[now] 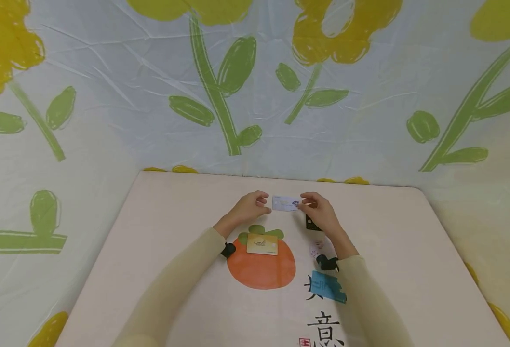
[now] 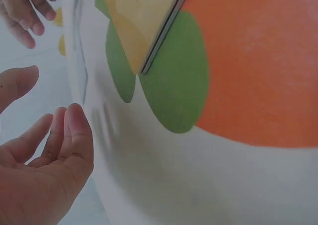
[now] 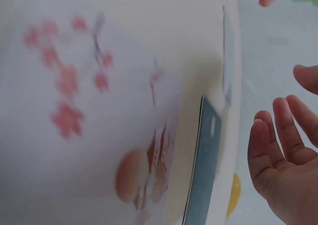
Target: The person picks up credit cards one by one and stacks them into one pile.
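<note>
In the head view a white card (image 1: 284,202) lies near the back of the table, between my two hands. My left hand (image 1: 248,207) hovers at its left end, thumb and fingers apart. At the right end is my right hand (image 1: 320,212), its fingertips overlapping the card's edge in that view. The right wrist view shows a gap between the right thumb and fingers (image 3: 280,120), with nothing in it. Likewise, the left wrist view shows nothing between the left thumb and fingers (image 2: 77,130). Partly hidden under the right hand is a dark card (image 1: 312,223).
A gold card (image 1: 261,244) lies on the printed orange persimmon (image 1: 259,272). Right of it are a pale card with pink blossoms (image 3: 67,86) and a blue card (image 1: 324,285), the latter beside the right sleeve. Flower-patterned cloth (image 1: 151,96) hangs behind the table (image 1: 185,308).
</note>
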Tool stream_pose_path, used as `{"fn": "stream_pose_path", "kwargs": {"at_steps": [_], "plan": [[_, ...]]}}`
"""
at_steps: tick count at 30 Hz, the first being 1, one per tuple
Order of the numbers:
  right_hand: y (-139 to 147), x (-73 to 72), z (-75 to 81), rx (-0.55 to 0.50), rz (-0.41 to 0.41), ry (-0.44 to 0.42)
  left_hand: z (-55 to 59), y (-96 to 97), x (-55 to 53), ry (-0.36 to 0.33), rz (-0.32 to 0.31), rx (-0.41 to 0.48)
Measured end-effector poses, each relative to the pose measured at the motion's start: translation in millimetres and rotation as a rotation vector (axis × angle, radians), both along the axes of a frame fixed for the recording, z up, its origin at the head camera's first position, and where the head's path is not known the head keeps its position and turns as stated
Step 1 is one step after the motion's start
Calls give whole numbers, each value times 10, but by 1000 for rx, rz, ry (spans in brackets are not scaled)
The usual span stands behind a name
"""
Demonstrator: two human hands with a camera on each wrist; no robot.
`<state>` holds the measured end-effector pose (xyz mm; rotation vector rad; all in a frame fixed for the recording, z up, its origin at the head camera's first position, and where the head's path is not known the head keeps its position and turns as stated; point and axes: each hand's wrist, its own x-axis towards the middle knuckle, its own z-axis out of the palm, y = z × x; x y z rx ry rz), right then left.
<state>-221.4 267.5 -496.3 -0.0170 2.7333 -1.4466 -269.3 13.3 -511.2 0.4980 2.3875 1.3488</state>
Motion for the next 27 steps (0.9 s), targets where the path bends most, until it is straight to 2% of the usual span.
{"fn": "stream_pose_path", "kwargs": {"at_steps": [6,13,19,27], "plan": [[100,-210,-122,8,55,-24,-84,106,-145,21,19,-59],[126,-308,-171,19,90,-127,-108,155,-236,38,-10,-153],[109,-358,-178,50,124,-122,-91,205,-270,56,-20,-223],[141,-382,-210,86,143,-113,-85,280,-251,83,2,-251]]}}
